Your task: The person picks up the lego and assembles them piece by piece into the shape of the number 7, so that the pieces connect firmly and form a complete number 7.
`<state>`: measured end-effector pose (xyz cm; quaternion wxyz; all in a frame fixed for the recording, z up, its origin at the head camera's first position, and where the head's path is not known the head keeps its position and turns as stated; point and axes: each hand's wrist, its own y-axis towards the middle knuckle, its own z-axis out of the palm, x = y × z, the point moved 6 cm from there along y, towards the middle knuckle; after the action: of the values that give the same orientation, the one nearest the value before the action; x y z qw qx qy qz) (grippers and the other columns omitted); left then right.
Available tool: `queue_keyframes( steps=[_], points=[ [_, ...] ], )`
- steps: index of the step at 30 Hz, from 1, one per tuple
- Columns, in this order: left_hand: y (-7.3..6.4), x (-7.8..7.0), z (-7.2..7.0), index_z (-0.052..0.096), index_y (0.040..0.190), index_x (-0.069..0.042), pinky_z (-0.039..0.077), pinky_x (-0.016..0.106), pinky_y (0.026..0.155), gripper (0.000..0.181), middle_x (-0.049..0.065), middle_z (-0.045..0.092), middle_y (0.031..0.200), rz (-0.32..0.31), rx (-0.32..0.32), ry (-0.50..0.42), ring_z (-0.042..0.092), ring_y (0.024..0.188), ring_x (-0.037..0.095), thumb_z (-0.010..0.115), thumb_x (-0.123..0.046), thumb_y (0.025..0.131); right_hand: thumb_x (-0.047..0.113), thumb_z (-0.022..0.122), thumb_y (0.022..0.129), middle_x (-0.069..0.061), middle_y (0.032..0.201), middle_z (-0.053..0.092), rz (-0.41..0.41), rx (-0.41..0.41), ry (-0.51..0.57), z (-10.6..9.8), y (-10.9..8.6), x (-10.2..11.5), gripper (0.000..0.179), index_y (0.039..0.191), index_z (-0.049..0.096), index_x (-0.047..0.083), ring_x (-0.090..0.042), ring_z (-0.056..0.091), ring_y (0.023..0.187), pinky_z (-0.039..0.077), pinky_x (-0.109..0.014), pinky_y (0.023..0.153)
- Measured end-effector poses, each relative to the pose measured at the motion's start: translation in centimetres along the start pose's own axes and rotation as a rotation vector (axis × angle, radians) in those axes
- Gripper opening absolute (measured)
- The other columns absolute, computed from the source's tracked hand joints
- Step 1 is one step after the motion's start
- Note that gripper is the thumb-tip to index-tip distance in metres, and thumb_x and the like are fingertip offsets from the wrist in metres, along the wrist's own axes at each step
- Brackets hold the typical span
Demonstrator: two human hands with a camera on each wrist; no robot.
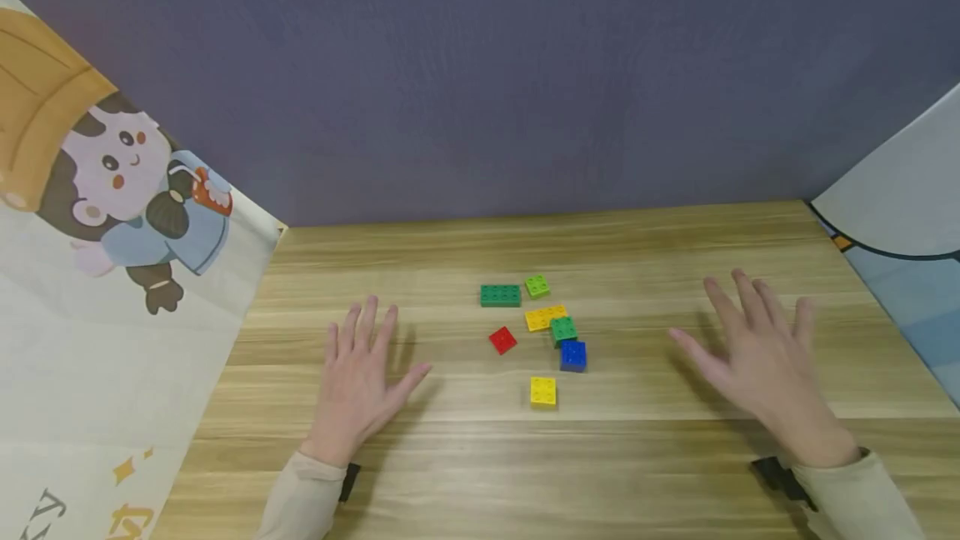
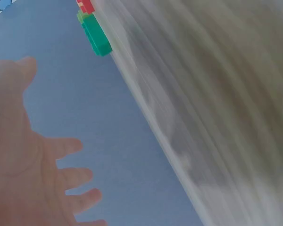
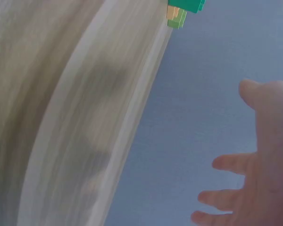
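Note:
Several toy building bricks lie in a loose group mid-table in the head view. At its back are a long dark green brick (image 1: 500, 296) and a small lime brick (image 1: 537, 286). A long yellow brick (image 1: 545, 317) lies in front, overlapped in this view by a green brick (image 1: 564, 329), with a blue brick (image 1: 573, 356) close by. A flat red brick (image 1: 502, 340) is on the left, a square yellow brick (image 1: 543, 392) nearest. My left hand (image 1: 358, 390), fingers spread and holding nothing, hovers left of them. Over on the right, my right hand (image 1: 765, 357) is likewise spread and bare.
The wood-grain table (image 1: 450, 473) ends at a dark blue-grey panel (image 1: 525, 82) behind. A white sheet with a cartoon figure (image 1: 127, 165) borders the left side, and another printed sheet (image 1: 900, 190) the right. Dark straps show at both sleeve cuffs.

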<state>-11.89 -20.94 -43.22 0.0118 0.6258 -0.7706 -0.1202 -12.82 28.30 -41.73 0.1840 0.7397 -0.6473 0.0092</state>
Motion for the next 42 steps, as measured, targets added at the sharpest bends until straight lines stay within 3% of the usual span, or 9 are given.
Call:
queue_keyframes(
  steps=[2,7,13,15,17,20,30,38,42],
  points=[
    [0.0,-0.2,-0.1,0.036,0.166,-0.011,0.02,0.069,0.129,0.097,0.022,0.024,0.176,0.008,0.0,-0.022,0.025,0.16,0.047,0.06,-0.072,0.094,0.06,0.07,0.095,-0.032,0.168,0.032,-0.024,-0.035,0.03,-0.1,0.0,0.3,0.089,0.161,0.044,0.006,-0.063,0.033,0.147,0.002,-0.086,0.12],
    [0.0,-0.7,-0.3,0.039,0.164,-0.008,0.026,0.07,0.126,0.096,0.024,0.026,0.174,0.034,-0.028,-0.064,0.034,0.156,0.048,0.063,-0.069,0.094,0.044,0.08,0.09,-0.034,0.157,0.049,-0.124,-0.171,0.154,-0.5,0.0,1.6,0.076,0.149,0.057,0.0,-0.063,0.05,0.134,0.033,-0.083,0.111],
    [-0.2,-1.5,-0.3,0.04,0.163,-0.008,0.033,0.072,0.122,0.093,0.024,0.03,0.173,0.044,-0.035,-0.159,0.044,0.149,0.052,0.069,-0.063,0.094,0.024,0.085,0.088,-0.028,0.154,0.056,-0.138,-0.221,0.336,-0.5,-0.2,2.8,0.067,0.147,0.061,0.002,-0.058,0.056,0.132,0.045,-0.074,0.104],
    [-0.2,-2.1,-0.3,0.039,0.163,-0.009,0.036,0.071,0.121,0.091,0.022,0.03,0.174,0.035,-0.013,-0.22,0.044,0.149,0.052,0.07,-0.061,0.095,0.019,0.085,0.088,-0.026,0.152,0.058,-0.131,-0.217,0.378,-0.3,-0.1,3.1,0.066,0.148,0.06,0.003,-0.054,0.059,0.13,0.048,-0.055,0.116],
    [-0.1,-2.8,-0.2,0.039,0.164,-0.01,0.038,0.07,0.12,0.09,0.019,0.03,0.174,0.031,0.02,-0.285,0.043,0.151,0.05,0.071,-0.06,0.096,0.015,0.084,0.09,-0.025,0.148,0.062,-0.125,-0.208,0.415,-0.1,-0.1,3.5,0.066,0.149,0.059,0.005,-0.051,0.062,0.126,0.043,-0.029,0.121],
    [-0.1,-4.2,0.0,0.04,0.164,-0.012,0.039,0.069,0.119,0.087,0.016,0.03,0.175,0.033,0.068,-0.389,0.041,0.153,0.046,0.072,-0.057,0.097,0.01,0.085,0.089,-0.025,0.14,0.067,-0.123,-0.201,0.46,0.4,0.0,4.2,0.067,0.15,0.058,0.004,-0.045,0.067,0.118,0.027,0.0,0.109],
    [-0.3,-7.4,1.0,0.048,0.159,-0.012,0.035,0.067,0.124,0.08,0.01,0.041,0.171,0.027,0.135,-0.667,0.041,0.156,0.036,0.081,-0.044,0.093,-0.001,0.087,0.083,-0.018,0.131,0.073,-0.218,-0.215,0.517,1.9,0.4,7.1,0.062,0.141,0.064,0.002,-0.034,0.073,0.104,0.045,-0.003,0.1],
    [-0.5,-9.7,1.9,0.048,0.159,-0.013,0.038,0.065,0.123,0.084,0.012,0.044,0.168,0.064,0.185,-0.705,0.044,0.153,0.036,0.084,-0.045,0.09,0.0,0.089,0.081,-0.016,0.127,0.075,-0.212,-0.149,0.574,3.0,0.3,8.3,0.062,0.138,0.066,0.003,-0.033,0.075,0.1,0.051,-0.008,0.097],
    [-0.5,-10.9,2.2,0.048,0.159,-0.016,0.039,0.063,0.122,0.08,0.009,0.046,0.167,0.099,0.223,-0.712,0.046,0.153,0.034,0.081,-0.046,0.093,0.001,0.09,0.081,-0.015,0.118,0.078,-0.194,-0.105,0.607,3.8,0.4,8.9,0.06,0.136,0.068,0.005,-0.029,0.076,0.095,0.059,-0.018,0.088]
  ],
)
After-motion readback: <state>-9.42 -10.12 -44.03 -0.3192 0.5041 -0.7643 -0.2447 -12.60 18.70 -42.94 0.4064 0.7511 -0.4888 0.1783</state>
